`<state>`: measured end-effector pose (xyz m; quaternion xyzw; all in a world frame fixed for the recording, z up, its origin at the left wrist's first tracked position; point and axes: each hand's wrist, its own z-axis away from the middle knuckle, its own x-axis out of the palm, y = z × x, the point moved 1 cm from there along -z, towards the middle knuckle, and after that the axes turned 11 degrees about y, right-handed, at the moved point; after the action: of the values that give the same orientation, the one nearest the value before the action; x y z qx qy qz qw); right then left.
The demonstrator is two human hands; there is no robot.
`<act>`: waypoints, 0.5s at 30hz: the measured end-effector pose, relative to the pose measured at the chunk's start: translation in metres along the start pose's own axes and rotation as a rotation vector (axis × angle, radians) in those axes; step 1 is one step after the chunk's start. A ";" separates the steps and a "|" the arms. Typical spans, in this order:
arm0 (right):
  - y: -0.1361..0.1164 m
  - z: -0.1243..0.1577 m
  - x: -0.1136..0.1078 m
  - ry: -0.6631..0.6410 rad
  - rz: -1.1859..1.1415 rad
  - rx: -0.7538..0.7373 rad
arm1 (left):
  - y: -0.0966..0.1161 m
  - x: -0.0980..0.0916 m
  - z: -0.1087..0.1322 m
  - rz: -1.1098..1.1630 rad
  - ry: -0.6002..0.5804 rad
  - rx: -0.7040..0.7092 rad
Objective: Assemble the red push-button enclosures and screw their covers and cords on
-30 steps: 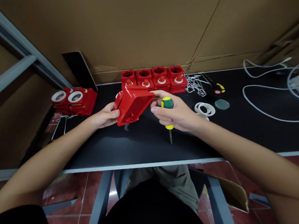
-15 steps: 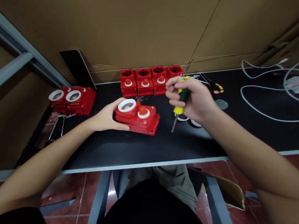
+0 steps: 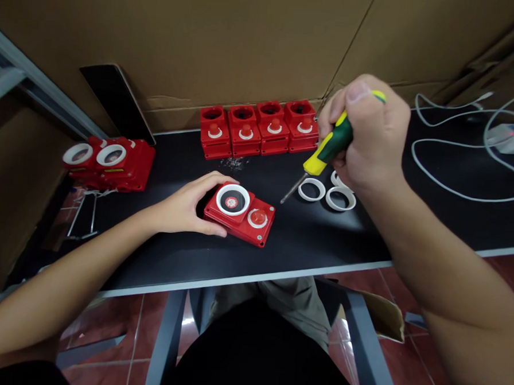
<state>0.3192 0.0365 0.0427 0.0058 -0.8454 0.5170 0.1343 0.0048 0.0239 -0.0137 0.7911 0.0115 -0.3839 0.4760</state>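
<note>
Head: right hand part-hides screwdriver.

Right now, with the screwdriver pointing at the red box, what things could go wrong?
The screwdriver tip could slip and scratch the red box or hurt the left hand.
The left hand holds only one end, so the box might turn under pressure.
The right hand could knock the nearby white rings.
</note>
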 end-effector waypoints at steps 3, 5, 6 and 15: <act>-0.001 0.010 0.002 -0.053 0.067 -0.087 | 0.000 0.000 -0.001 0.011 0.014 0.010; 0.001 0.014 0.002 -0.082 0.149 -0.158 | 0.000 0.000 -0.001 0.011 0.015 0.012; 0.002 0.016 0.001 -0.098 0.190 -0.195 | 0.000 0.000 -0.002 0.009 0.014 0.013; 0.004 0.015 0.001 -0.138 0.279 -0.347 | 0.000 0.000 -0.001 -0.007 0.016 0.015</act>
<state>0.3142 0.0258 0.0333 -0.0992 -0.9214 0.3756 0.0023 0.0051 0.0244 -0.0129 0.7978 0.0152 -0.3793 0.4685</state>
